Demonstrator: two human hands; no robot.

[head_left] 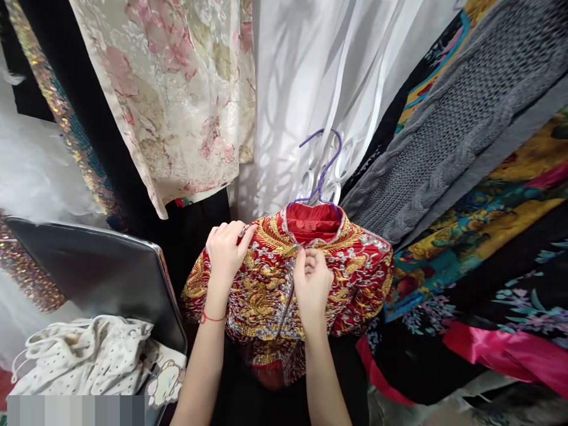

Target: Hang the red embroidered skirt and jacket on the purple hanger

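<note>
A red jacket (261, 296) with dense gold and silver embroidery hangs in front of me on a purple hanger (320, 177). A small red tag marked "S" (310, 226) shows inside its stand-up collar. At the shoulder on the left side, my left hand (227, 248) pinches the embroidered cloth between thumb and fingers. My right hand (313, 275) is closed on the front edge just below the collar. What exactly lies under those right fingertips is hidden. A red string bracelet (212, 318) circles my left wrist.
Left of the jacket stands a dark-backed chair (102, 278) with a white dotted garment (89, 355) on it. A floral garment (177, 100) hangs above. To the right hang a grey cable-knit garment (465, 112) and several patterned clothes, with white curtain cloth (284, 89) behind.
</note>
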